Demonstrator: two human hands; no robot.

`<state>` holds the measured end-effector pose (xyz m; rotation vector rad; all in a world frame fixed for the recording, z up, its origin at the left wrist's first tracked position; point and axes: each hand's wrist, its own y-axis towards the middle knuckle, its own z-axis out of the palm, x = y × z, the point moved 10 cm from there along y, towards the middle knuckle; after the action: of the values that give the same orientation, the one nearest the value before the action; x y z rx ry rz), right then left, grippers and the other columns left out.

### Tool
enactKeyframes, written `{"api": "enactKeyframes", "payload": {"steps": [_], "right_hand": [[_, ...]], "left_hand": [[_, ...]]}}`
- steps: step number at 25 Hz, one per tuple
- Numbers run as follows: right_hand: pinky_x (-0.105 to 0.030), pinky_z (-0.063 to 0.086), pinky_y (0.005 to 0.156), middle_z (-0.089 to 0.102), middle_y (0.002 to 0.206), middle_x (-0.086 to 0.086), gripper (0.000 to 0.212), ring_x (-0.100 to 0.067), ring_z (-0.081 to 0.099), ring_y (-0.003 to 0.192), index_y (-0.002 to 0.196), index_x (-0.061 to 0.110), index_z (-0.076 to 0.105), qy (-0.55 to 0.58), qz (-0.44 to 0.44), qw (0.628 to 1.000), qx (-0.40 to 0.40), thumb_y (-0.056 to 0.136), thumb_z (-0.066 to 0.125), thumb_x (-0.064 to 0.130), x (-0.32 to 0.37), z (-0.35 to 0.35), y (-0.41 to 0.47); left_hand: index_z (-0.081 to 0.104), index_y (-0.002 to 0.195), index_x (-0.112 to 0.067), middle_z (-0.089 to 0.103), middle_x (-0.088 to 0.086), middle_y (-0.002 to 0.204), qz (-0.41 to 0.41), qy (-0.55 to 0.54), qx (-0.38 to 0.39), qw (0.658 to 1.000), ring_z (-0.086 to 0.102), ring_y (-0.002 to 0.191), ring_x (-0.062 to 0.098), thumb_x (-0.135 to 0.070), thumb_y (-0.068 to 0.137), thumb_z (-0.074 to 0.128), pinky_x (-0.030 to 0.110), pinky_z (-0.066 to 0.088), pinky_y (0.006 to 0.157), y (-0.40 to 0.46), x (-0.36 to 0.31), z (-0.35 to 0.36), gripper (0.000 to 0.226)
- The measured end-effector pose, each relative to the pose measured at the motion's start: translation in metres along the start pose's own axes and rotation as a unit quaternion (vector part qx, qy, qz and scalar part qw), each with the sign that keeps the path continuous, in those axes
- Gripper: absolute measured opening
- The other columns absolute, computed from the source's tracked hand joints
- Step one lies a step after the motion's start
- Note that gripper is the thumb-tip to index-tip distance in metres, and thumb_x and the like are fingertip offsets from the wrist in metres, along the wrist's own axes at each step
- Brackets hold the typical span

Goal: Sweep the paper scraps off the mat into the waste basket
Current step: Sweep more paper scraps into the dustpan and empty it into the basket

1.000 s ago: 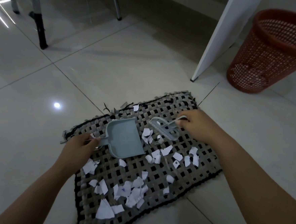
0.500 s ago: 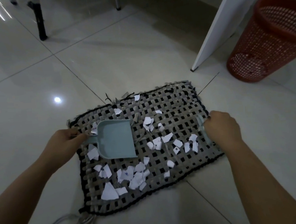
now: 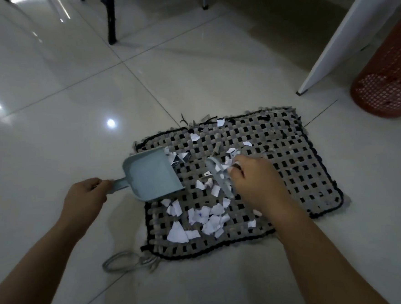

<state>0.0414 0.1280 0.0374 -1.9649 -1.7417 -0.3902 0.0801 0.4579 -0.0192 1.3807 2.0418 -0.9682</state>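
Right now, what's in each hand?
Left hand: closed on the dustpan handle.
Right hand: closed on the small brush.

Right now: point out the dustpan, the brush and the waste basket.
dustpan [image 3: 149, 176]: head view, on the flat inside of the pan.
brush [image 3: 216, 172]: head view, on the pale body just left of the right hand.
waste basket [image 3: 388, 74]: head view, on the red mesh side wall.

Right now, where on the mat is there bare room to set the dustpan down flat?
The mat's right half, between the right hand and the black edge nearest the red waste basket, is bare. The near-left part is crowded with paper scraps, beside the dustpan.
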Motion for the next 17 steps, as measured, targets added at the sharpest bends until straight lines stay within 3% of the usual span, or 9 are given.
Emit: {"api": "enactKeyframes", "payload": {"steps": [5,9,12,17], "right_hand": [[-0.026,0.026,0.048,0.041,0.057,0.000,0.028,-0.013,0.034,0.049,0.065,0.011,0.045,0.107,-0.068,0.972,0.196,0.093,0.046,0.017,0.065,0.054,-0.023],[-0.026,0.027,0.050,0.044,0.062,-0.003,0.031,-0.015,0.037,0.053,0.060,0.012,0.043,0.087,-0.071,0.950,0.291,0.091,0.045,0.014,0.076,0.109,-0.034],[-0.025,0.029,0.050,0.049,0.067,-0.004,0.023,-0.016,0.042,0.057,0.071,0.005,0.055,0.079,-0.022,0.957,0.278,0.091,0.046,0.011,0.047,0.104,-0.012],[-0.027,0.028,0.050,0.043,0.060,-0.003,0.024,-0.016,0.039,0.053,0.068,0.006,0.049,0.052,0.045,0.979,0.193,0.092,0.048,0.012,-0.004,0.050,0.025]], "left_hand": [[0.058,0.063,-0.002,0.045,0.013,0.054,-0.032,-0.057,-0.024,0.998,0.035,0.049,0.022,-0.019,0.083,0.055,0.029,0.027,0.052,0.001,0.016,-0.008,0.026],[0.059,0.065,-0.002,0.043,0.011,0.054,-0.040,-0.081,-0.019,0.996,0.033,0.047,0.022,-0.016,0.083,0.054,0.026,0.026,0.050,0.002,0.020,-0.010,0.024],[0.057,0.059,-0.005,0.045,0.011,0.053,-0.026,-0.051,-0.001,0.998,0.036,0.050,0.022,-0.021,0.084,0.055,0.030,0.028,0.053,0.002,0.023,-0.006,0.029],[0.056,0.058,-0.004,0.047,0.012,0.053,-0.008,-0.024,-0.004,1.000,0.039,0.051,0.022,-0.021,0.085,0.055,0.031,0.030,0.055,0.004,0.025,-0.009,0.032]]}}
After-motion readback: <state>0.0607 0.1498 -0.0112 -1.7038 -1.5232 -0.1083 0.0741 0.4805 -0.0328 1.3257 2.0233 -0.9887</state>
